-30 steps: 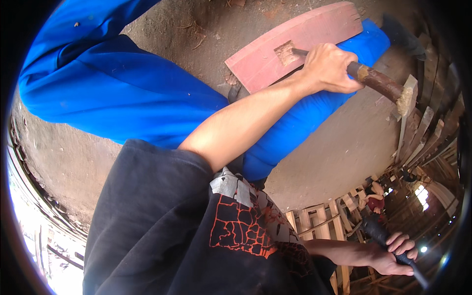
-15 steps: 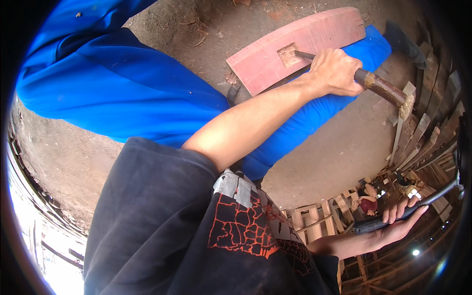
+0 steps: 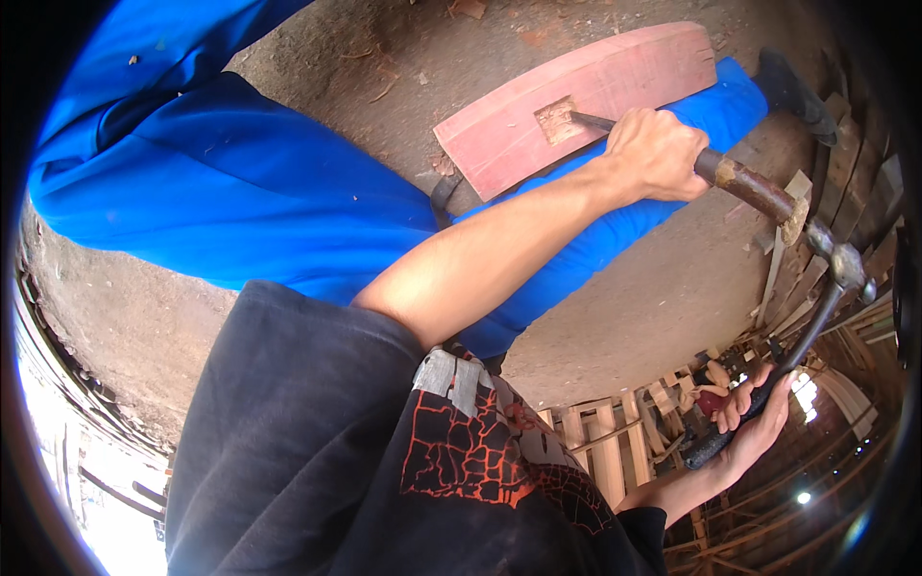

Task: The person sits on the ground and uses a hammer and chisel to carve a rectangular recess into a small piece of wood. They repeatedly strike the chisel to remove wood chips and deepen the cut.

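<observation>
My left hand [image 3: 656,154] is wrapped round a chisel [image 3: 757,188], whose brown wooden handle sticks out to the right. Its dark blade points left, with the tip in a square recess [image 3: 555,122] cut into a curved reddish wood piece [image 3: 639,72]. That piece lies along a blue-trousered leg [image 3: 586,240]. At the lower right, my right hand [image 3: 754,418] grips the black handle of a hammer [image 3: 819,322]. The metal hammer head is right by the chisel's butt end; whether they touch I cannot tell.
Bare brownish ground [image 3: 615,326] with scattered chips surrounds the legs. Stacked timber [image 3: 860,182] stands along the right side, and slatted wooden pieces [image 3: 605,442] are at the lower right. A person in red [image 3: 711,400] is partly visible among them.
My right hand has swung the hammer up and left, bringing its head to the chisel's butt end. The wood piece and chisel have shifted slightly down in view.
</observation>
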Demonstrator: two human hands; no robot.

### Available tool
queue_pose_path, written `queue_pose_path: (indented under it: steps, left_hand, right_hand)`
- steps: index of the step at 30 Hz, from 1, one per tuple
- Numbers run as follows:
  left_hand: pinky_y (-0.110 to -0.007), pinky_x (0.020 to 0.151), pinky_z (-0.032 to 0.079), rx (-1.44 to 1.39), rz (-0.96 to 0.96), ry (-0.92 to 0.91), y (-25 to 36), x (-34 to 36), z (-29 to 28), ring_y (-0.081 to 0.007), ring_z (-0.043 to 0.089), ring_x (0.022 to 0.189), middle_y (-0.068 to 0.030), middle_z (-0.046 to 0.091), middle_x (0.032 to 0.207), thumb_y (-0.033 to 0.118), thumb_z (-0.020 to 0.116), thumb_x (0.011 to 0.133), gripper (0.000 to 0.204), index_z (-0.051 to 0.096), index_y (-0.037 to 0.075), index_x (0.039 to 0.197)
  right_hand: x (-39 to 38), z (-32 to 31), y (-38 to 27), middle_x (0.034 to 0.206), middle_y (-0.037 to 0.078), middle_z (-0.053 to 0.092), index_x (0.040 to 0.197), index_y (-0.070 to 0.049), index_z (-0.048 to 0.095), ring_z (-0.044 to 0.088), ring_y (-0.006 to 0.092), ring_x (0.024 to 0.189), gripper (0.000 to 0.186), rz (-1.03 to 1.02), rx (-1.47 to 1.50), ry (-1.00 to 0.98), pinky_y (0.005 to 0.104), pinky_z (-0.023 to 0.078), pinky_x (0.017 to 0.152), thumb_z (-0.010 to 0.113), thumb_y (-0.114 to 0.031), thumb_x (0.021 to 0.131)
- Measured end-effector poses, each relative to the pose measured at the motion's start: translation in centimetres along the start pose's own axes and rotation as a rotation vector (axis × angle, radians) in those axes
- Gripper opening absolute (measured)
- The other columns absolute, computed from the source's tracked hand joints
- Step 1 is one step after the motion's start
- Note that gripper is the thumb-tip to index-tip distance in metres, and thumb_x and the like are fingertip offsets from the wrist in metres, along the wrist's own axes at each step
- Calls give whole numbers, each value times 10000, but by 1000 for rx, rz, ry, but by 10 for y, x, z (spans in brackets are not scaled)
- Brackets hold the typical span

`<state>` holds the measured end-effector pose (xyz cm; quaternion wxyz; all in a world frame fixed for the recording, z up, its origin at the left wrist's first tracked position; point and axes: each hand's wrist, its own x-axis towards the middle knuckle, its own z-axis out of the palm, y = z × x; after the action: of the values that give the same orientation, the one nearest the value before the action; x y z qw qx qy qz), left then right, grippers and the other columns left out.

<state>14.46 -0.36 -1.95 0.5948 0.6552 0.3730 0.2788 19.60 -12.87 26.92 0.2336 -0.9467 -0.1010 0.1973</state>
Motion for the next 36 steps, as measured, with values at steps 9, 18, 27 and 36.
queue_pose_path:
  steps: [9, 18, 27, 36]
  left_hand:
    - [-485, 551, 516, -7, 2, 11, 0, 0, 1, -390, 625, 573, -165, 600, 566, 285, 672, 640, 174, 660, 112, 656]
    - [-490, 549, 512, -11, -14, 6, -1, 1, 2, -391, 618, 559, -163, 605, 571, 273, 659, 651, 154, 649, 121, 632]
    - [-490, 543, 513, 7, 10, 11, -4, 2, -3, -389, 622, 563, -163, 609, 575, 252, 648, 634, 143, 644, 109, 635]
    - [-488, 539, 519, -12, 61, -49, -3, -2, -1, -376, 633, 575, -154, 618, 588, 200, 650, 624, 122, 650, 90, 676]
  right_hand:
    - [10, -14, -14, 603, -56, 380, 888, -132, 514, 310, 17, 399, 423, -295, 260, 229, 172, 245, 311, 439, -522, 1033]
    - [6, -19, -10, 539, -52, 372, 870, -113, 523, 289, 35, 339, 460, 77, 190, -11, 193, 228, 269, 456, -543, 1020]
    - [10, 29, -4, 550, -17, 419, 904, -74, 553, 322, 42, 357, 447, 103, 179, -4, 196, 270, 303, 531, -511, 998]
    - [37, -51, -21, 606, -34, 394, 970, -63, 564, 311, 19, 381, 393, -93, 325, 257, 179, 250, 276, 449, -428, 1055]
